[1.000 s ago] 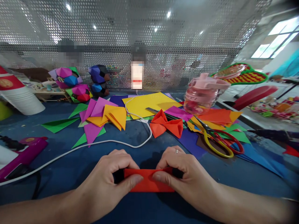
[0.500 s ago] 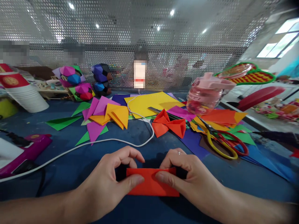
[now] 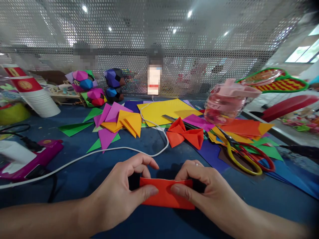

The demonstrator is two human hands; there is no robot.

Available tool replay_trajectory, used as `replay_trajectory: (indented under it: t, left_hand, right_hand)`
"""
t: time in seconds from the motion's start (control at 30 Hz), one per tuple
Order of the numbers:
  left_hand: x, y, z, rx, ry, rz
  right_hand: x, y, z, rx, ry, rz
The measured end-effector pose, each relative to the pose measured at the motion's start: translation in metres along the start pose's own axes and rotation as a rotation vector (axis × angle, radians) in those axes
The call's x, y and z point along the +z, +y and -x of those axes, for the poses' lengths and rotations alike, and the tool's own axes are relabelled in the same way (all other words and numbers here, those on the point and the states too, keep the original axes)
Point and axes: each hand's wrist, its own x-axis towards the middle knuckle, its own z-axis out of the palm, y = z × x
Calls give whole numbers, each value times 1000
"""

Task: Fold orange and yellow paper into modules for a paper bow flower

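Note:
A folded strip of red paper (image 3: 166,196) lies low over the blue table (image 3: 82,172), close to me. My left hand (image 3: 124,192) pinches its left end, thumb on the front face and fingers curled behind the top edge. My right hand (image 3: 204,192), with a ring on one finger, pinches the right end the same way. Both thumbs rest on the red paper, almost meeting at its middle.
Beyond my hands lie a white cable (image 3: 104,154), folded red paper shapes (image 3: 185,136), purple, orange and green triangles (image 3: 117,121), a yellow sheet (image 3: 164,109), scissors (image 3: 243,152), and a pink jar (image 3: 228,101). A magenta glue gun (image 3: 32,161) and stacked cups (image 3: 35,93) are at left. Mesh screen behind.
My left fingers have lifted and spread a little behind the paper's top edge. The view has shifted slightly; both hands still hold the red strip in the same spot.

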Motion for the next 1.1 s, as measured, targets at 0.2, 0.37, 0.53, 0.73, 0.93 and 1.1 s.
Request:
replay_trajectory:
  t: [0.2, 0.37, 0.53, 0.73, 0.93, 1.1]
  left_hand:
    - [0, -1, 0, 25, -9, 8]
    - [2, -1, 0, 23, -24, 51]
    - [5, -1, 2, -10, -58, 85]
    - [6, -5, 3, 22, -65, -120]
    - [3, -4, 1, 108, -91, -287]
    - [5, -9, 1, 281, -62, -420]
  right_hand:
    - [-1, 0, 1, -21, -4, -2]
    - [-1, -2, 4, -17, -12, 37]
    - [-1, -2, 4, -3, -49, 71]
    - [-1, -1, 0, -86, -77, 199]
    - [3, -2, -5, -124, -83, 282]
    - [5, -2, -7, -154, -81, 318]
